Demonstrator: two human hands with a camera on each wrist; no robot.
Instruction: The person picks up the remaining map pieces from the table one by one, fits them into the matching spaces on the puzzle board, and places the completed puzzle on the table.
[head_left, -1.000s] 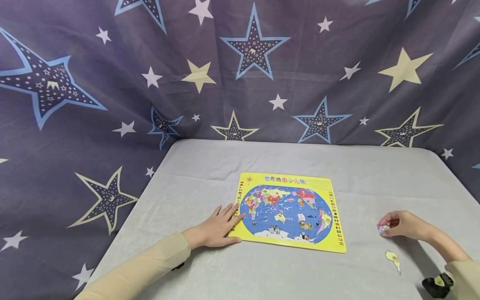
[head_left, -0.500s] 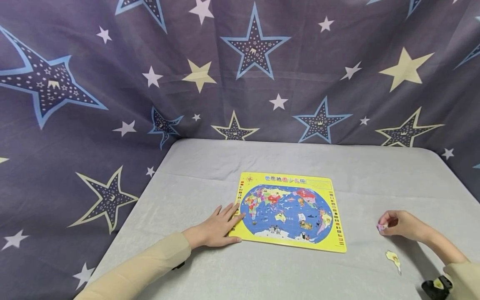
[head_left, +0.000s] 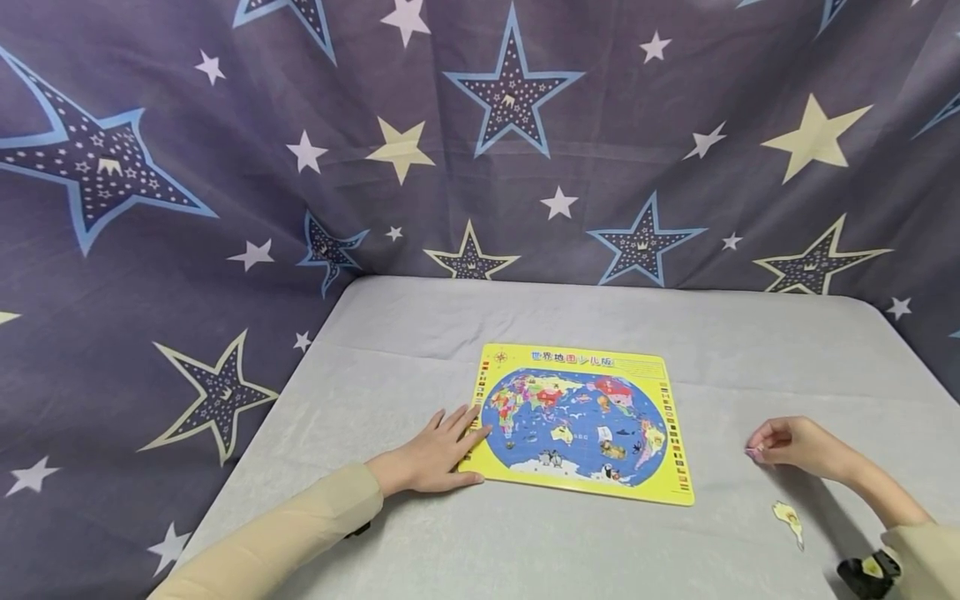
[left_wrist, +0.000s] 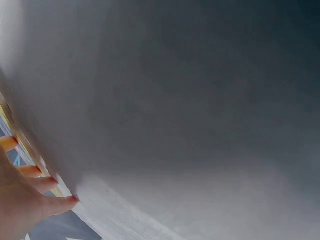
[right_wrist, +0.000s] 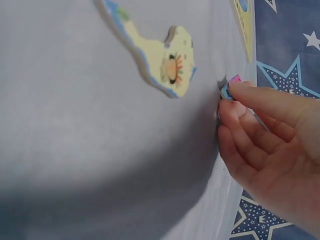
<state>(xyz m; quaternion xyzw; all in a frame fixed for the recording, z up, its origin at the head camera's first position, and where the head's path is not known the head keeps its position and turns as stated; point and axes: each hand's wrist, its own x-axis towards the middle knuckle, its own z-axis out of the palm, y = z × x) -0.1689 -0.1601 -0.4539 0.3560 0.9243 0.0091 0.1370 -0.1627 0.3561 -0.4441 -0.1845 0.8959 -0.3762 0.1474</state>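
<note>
A yellow-bordered world map puzzle board (head_left: 652, 492) lies on the grey cloth in the head view. Fingers spread, my left hand (head_left: 433, 454) rests on its left edge. To the right of the board, my right hand (head_left: 806, 448) pinches a small pink and blue puzzle piece (right_wrist: 226, 93) between thumb and fingertips, low over the cloth. Most of that piece is hidden by the fingers. A loose pale yellow puzzle piece (head_left: 787, 521) with a blue edge and a narrow tail lies nearer to me, below the right hand; the right wrist view shows a printed figure on it.
The table (head_left: 420, 325) is covered with a grey cloth and has rounded far corners. A dark star-patterned curtain (head_left: 480, 192) hangs behind it and at its left side. A black wrist device (head_left: 870, 573) sits at the right cuff.
My right hand has shifted slightly left and turned its small piece, so less of it shows in the head view. The left hand and the loose piece have stayed in place.
</note>
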